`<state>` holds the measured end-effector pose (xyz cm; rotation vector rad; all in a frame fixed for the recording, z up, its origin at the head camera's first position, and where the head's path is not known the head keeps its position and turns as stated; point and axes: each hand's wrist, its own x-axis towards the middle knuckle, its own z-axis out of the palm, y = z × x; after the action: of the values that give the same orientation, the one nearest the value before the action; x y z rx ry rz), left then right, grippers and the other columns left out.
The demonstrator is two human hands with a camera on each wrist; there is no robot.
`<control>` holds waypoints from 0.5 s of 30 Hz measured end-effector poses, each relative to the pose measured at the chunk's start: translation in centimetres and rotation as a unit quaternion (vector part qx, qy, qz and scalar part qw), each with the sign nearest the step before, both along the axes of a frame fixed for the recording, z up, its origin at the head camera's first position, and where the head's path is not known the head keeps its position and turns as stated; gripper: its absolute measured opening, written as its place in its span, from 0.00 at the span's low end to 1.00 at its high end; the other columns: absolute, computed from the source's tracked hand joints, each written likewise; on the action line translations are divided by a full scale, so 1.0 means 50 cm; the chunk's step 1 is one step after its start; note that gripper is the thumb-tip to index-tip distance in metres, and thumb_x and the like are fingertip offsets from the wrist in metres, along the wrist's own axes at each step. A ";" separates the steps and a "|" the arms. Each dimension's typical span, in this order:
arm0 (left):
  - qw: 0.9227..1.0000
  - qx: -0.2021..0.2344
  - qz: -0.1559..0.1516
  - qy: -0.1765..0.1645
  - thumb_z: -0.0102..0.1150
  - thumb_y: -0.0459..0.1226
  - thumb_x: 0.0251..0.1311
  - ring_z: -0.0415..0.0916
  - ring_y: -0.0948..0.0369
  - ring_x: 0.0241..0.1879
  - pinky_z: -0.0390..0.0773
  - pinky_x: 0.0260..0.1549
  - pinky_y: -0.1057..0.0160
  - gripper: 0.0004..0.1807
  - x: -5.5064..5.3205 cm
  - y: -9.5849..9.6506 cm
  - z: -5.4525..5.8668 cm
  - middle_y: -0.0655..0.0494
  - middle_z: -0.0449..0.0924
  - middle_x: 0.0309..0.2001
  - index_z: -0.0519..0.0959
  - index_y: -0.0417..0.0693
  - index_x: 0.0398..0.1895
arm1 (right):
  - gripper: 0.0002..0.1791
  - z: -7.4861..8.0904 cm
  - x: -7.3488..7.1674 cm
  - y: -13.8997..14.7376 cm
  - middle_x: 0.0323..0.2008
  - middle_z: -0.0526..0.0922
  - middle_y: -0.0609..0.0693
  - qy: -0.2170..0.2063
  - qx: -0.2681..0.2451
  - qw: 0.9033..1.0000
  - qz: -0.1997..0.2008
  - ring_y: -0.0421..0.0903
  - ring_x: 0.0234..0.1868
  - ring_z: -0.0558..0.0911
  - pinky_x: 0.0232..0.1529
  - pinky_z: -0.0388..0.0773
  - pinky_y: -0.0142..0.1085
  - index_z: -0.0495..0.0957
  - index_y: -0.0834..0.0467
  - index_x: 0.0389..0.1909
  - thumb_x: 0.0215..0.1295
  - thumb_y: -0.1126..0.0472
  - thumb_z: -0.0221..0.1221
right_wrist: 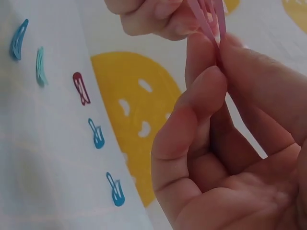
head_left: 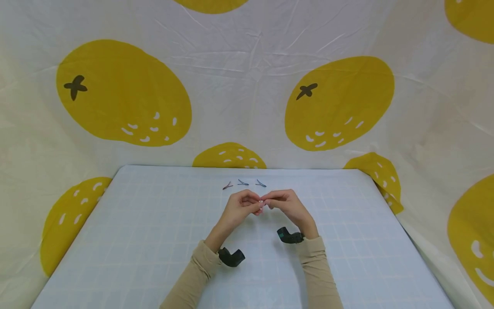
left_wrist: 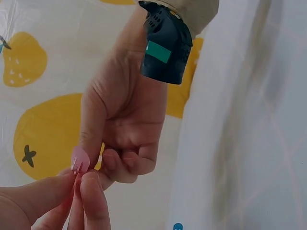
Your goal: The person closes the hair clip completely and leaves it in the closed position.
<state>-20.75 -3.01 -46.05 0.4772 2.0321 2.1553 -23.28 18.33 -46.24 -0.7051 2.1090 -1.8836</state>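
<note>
Both hands meet in front of the body over the table, each pinching a small pink hair clip. My left hand [head_left: 240, 207] holds it between thumb and fingertips, the other fingers curled beneath. The right hand [head_left: 290, 209] grips the clip's other part with thumb and fingertip. In the left wrist view the rounded pink end of the hair clip [left_wrist: 80, 159] shows above the left fingertips. From the right wrist, the pink strips spread apart above the right thumb and fingertip; fingers partly hide the clip.
Several snap hair clips lie in a row near the table's far edge: a dark red clip [right_wrist: 81, 89], a teal clip [right_wrist: 41, 67] and blue ones, among them a blue clip [right_wrist: 116, 189]. A pale checked cloth [head_left: 154, 240] covers the table. Behind hangs a fruit-print curtain [head_left: 239, 103].
</note>
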 end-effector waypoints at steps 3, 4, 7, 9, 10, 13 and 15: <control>1.000 -0.001 -0.003 -0.005 0.67 0.31 0.60 0.84 0.52 0.31 0.83 0.36 0.60 0.12 -0.001 -0.001 -0.004 0.42 0.84 0.36 0.79 0.34 0.44 | 0.11 -0.005 0.001 -0.003 0.43 0.86 0.56 -0.017 0.001 1.000 -0.009 0.72 0.44 0.73 0.42 0.77 0.37 0.83 0.68 0.47 0.69 0.66 0.60; 1.000 -0.002 -0.004 -0.008 0.67 0.31 0.60 0.84 0.52 0.31 0.83 0.36 0.60 0.12 -0.001 -0.002 -0.006 0.43 0.84 0.37 0.79 0.34 0.44 | 0.11 -0.005 0.001 -0.003 0.43 0.86 0.56 -0.022 0.002 1.000 -0.012 0.72 0.44 0.73 0.42 0.77 0.37 0.83 0.68 0.47 0.68 0.65 0.61; 1.000 -0.007 -0.011 -0.010 0.66 0.32 0.61 0.83 0.53 0.32 0.83 0.37 0.61 0.11 -0.001 -0.005 -0.007 0.43 0.83 0.37 0.80 0.35 0.43 | 0.11 -0.005 0.004 -0.006 0.44 0.86 0.56 -0.038 0.007 0.999 -0.023 0.67 0.43 0.75 0.42 0.76 0.37 0.84 0.66 0.47 0.68 0.64 0.62; 1.000 -0.010 -0.016 -0.006 0.66 0.32 0.61 0.83 0.53 0.32 0.83 0.37 0.61 0.10 -0.002 -0.009 -0.005 0.44 0.83 0.37 0.80 0.35 0.42 | 0.11 -0.004 0.006 -0.008 0.44 0.86 0.56 -0.044 0.011 0.999 -0.030 0.61 0.41 0.77 0.42 0.76 0.38 0.84 0.64 0.47 0.68 0.63 0.62; 1.000 -0.011 -0.016 -0.006 0.67 0.32 0.61 0.83 0.54 0.32 0.83 0.37 0.61 0.09 -0.002 -0.011 -0.005 0.44 0.83 0.37 0.80 0.36 0.41 | 0.11 -0.003 0.007 -0.009 0.44 0.86 0.56 -0.047 0.013 0.998 -0.032 0.57 0.40 0.78 0.42 0.76 0.38 0.85 0.63 0.47 0.67 0.63 0.63; 1.000 -0.016 -0.012 -0.003 0.67 0.32 0.61 0.83 0.54 0.32 0.83 0.38 0.60 0.08 -0.004 -0.018 -0.002 0.45 0.83 0.36 0.81 0.36 0.40 | 0.11 0.003 0.012 -0.013 0.44 0.86 0.55 -0.045 0.018 0.998 -0.033 0.51 0.38 0.78 0.42 0.76 0.39 0.85 0.63 0.46 0.67 0.62 0.63; 1.000 -0.020 -0.004 -0.006 0.67 0.32 0.61 0.83 0.54 0.32 0.83 0.39 0.60 0.07 -0.006 -0.023 0.000 0.46 0.83 0.36 0.81 0.38 0.39 | 0.11 0.007 0.014 -0.015 0.43 0.86 0.55 -0.043 0.020 0.998 -0.032 0.49 0.38 0.79 0.42 0.76 0.39 0.85 0.64 0.45 0.67 0.62 0.63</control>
<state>-21.04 -4.17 -46.06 0.4637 2.0604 2.1029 -22.56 17.58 -45.87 -0.5443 2.1332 -1.8639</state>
